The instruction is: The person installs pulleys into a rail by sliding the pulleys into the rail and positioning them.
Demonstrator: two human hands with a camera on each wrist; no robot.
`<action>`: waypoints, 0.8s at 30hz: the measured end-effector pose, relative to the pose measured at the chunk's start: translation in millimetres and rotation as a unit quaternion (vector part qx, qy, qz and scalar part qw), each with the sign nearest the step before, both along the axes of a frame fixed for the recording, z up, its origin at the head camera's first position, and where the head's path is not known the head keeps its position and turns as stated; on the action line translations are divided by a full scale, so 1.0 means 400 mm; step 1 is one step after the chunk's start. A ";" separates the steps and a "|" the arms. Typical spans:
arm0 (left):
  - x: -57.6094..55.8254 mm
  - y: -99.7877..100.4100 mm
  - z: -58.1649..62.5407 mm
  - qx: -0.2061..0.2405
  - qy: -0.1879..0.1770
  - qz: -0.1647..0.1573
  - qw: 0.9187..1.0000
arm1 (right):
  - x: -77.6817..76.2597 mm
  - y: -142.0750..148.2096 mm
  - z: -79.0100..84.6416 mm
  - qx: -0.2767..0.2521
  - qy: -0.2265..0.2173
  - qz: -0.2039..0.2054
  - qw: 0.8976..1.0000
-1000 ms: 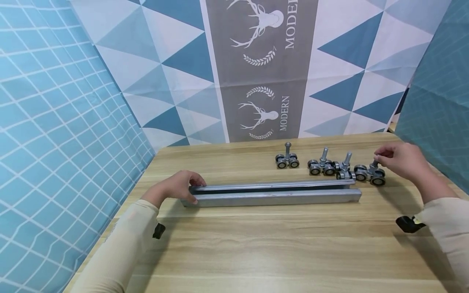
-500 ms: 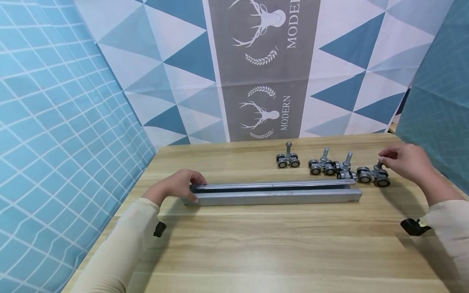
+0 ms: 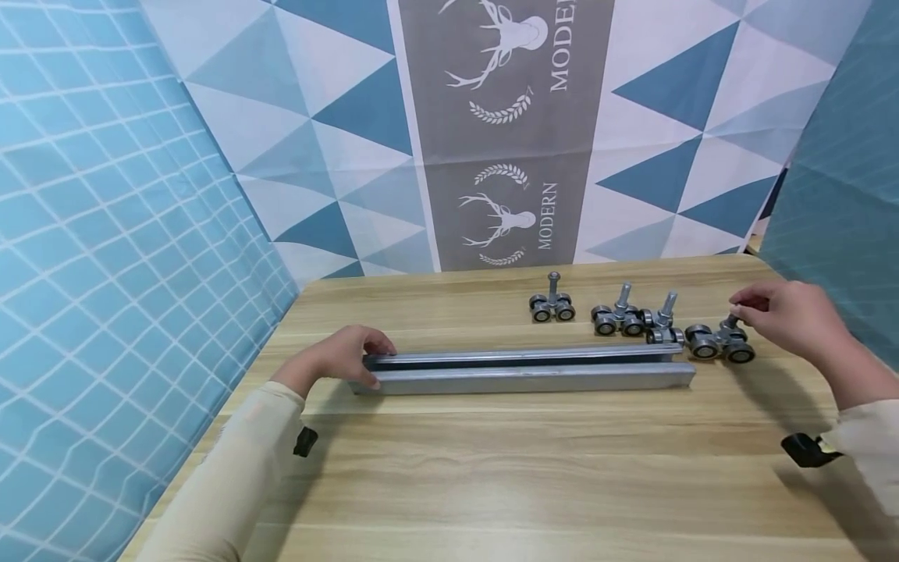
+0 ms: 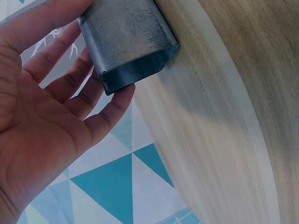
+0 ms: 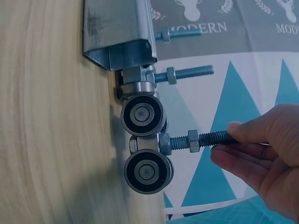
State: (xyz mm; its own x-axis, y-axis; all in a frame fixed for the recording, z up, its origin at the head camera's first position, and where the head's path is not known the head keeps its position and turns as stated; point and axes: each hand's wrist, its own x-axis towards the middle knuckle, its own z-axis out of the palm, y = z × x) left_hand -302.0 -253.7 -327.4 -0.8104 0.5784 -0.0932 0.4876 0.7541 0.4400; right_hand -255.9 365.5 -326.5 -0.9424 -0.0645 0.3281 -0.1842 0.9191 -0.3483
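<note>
The roller trolley (image 3: 716,341) is located on the right of the tabletop (image 3: 520,468), just beyond the right end of the channel rail (image 3: 523,381). Its wheels point down; its threaded bolt (image 5: 212,139) points up and leans right. My right hand (image 3: 790,316) pinches the bolt near its free end, between thumb and fingers. A nut (image 5: 193,141) sits partway along the bolt.

The channel rail lies crosswise, slot upward. My left hand (image 3: 344,355) grips its left end, thumb against the near wall, fingers over the far side.

Behind the rail, bolts up, stand a second trolley (image 3: 663,332), a third trolley (image 3: 618,320) close beside it, and a fourth trolley (image 3: 552,307) farther left. A backdrop (image 3: 502,148) printed with triangles and deer heads rises behind the tabletop.
</note>
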 end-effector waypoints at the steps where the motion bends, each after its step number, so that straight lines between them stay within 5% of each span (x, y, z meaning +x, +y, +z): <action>1: 0.001 -0.002 0.000 -0.001 0.001 0.000 1.000 | 0.002 -0.004 0.001 0.000 0.002 0.005 1.000; 24: 0.004 -0.003 0.001 0.003 0.000 0.011 1.000 | 0.066 -0.047 -0.001 0.006 0.006 0.021 1.000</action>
State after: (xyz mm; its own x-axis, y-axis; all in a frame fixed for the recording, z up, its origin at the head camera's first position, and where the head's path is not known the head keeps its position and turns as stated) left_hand -300.3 -254.9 -327.0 -0.8231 0.5606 -0.0905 0.4702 0.7623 0.4448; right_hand -229.5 346.8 -327.0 -0.9347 -0.1079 0.3387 -0.2269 0.9145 -0.3350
